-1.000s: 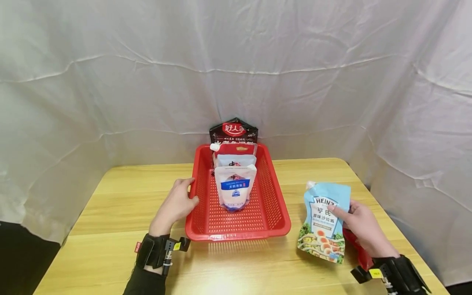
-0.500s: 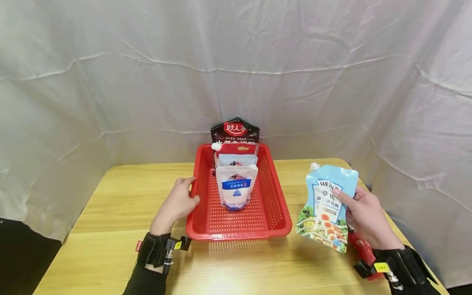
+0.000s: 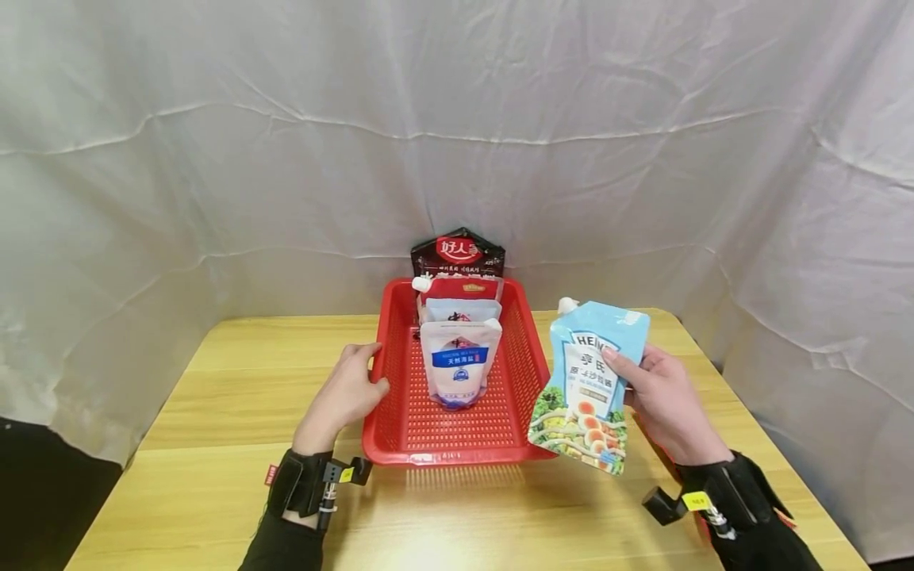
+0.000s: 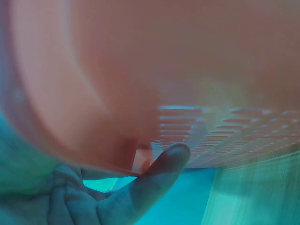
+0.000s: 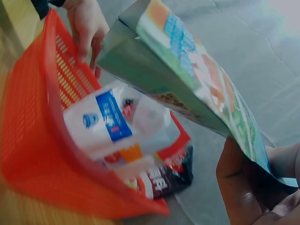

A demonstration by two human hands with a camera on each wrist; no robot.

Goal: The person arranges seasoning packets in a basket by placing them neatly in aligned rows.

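Note:
My right hand (image 3: 667, 400) holds a light-blue Heinz salad dressing pouch (image 3: 589, 381) by its right side, thumb across the front. The pouch has a white spout cap and hangs tilted beside the right wall of a red plastic basket (image 3: 460, 457). In the right wrist view the bottom of the pouch faces the basket. My left hand (image 3: 346, 394) grips the basket's left rim, and the left wrist view shows its thumb (image 4: 150, 187) against the basket wall. Inside the basket stands a white-and-blue sea salt pouch (image 3: 457, 377), with more packs behind it.
Behind the salt are a similar pale pouch (image 3: 462, 309), a red spouted pouch (image 3: 464, 287) and a tall black packet (image 3: 458, 247). Something red lies on the table, mostly hidden beneath my right forearm. A grey cloth (image 3: 457, 159) hangs behind the wooden table (image 3: 236, 428).
My right hand has lifted the Heinz pouch and carried it left, close to the basket. The left hand keeps its grip on the rim.

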